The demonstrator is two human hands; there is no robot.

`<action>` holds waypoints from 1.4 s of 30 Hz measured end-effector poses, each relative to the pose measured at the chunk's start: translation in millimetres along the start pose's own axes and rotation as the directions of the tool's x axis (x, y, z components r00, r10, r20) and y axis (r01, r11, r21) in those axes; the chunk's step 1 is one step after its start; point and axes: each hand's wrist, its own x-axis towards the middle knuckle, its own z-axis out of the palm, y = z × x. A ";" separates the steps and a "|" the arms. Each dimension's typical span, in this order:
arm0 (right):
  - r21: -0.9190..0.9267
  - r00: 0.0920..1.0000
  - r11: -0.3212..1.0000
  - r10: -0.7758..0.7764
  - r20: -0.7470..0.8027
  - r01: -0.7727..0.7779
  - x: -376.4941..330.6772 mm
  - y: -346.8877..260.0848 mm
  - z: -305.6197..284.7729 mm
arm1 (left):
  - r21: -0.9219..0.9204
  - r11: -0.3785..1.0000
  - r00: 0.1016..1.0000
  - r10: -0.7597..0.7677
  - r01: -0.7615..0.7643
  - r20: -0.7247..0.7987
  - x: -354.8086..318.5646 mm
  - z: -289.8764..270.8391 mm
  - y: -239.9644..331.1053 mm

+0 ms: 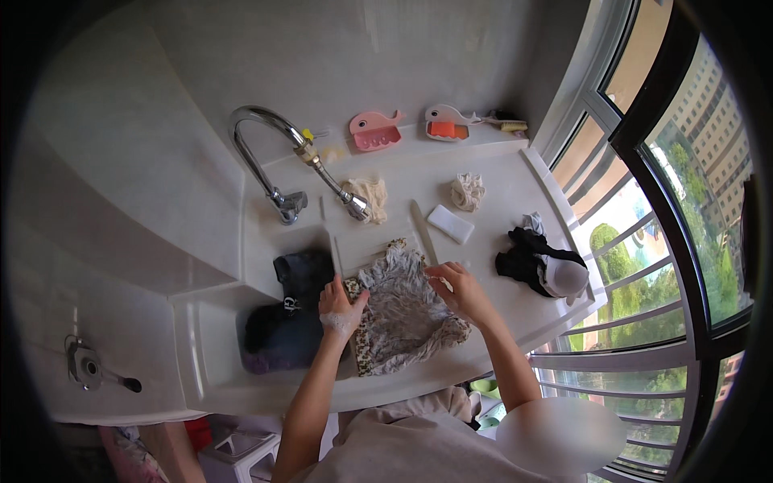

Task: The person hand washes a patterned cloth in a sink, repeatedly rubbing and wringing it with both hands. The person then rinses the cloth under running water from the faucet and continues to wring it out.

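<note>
A wet grey garment with leopard-print trim (401,314) lies spread over the washboard part of the sink counter. At its left edge is my left hand (341,312), with suds on the back and wrist, thumb and fingers apart. My right hand (457,290) is at the garment's upper right edge, fingers bent and pinched together on the cloth there. A white bar of soap (450,224) lies on the counter beyond my right hand. Dark clothes (294,326) sit in the basin left of my left hand.
A chrome faucet (278,153) arches over the back left. Beige cloth (369,200) and a pale cloth bundle (468,192) lie behind the garment. Black and white clothes (543,266) are at the right. Pink (376,133) and white whale-shaped soap dishes (447,123) and brushes (509,124) line the back ledge.
</note>
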 end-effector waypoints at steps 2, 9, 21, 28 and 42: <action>-0.083 1.000 0.996 -0.011 0.017 0.013 36.7 4.7 17.3 | 0.082 0.994 0.977 -0.085 0.070 0.196 17.8 7.8 8.2; -0.320 0.793 0.865 -0.136 0.594 0.388 81.6 38.2 79.9 | -0.553 0.833 0.935 0.215 -0.025 0.282 11.4 -33.8 15.5; 0.499 0.951 0.810 0.278 0.137 -0.309 30.0 19.6 53.2 | -0.592 -0.628 0.812 0.113 0.505 0.573 0.8 -24.8 39.6; -0.242 0.967 0.960 -0.184 -0.174 0.140 -11.6 -75.6 125.8 | -0.240 -0.677 0.684 0.523 0.696 0.509 -5.3 68.5 32.4; -0.188 0.942 0.977 0.031 -0.335 -0.100 26.8 -46.1 108.3 | -0.564 -0.471 0.633 -0.014 0.679 0.774 -22.7 -0.8 68.7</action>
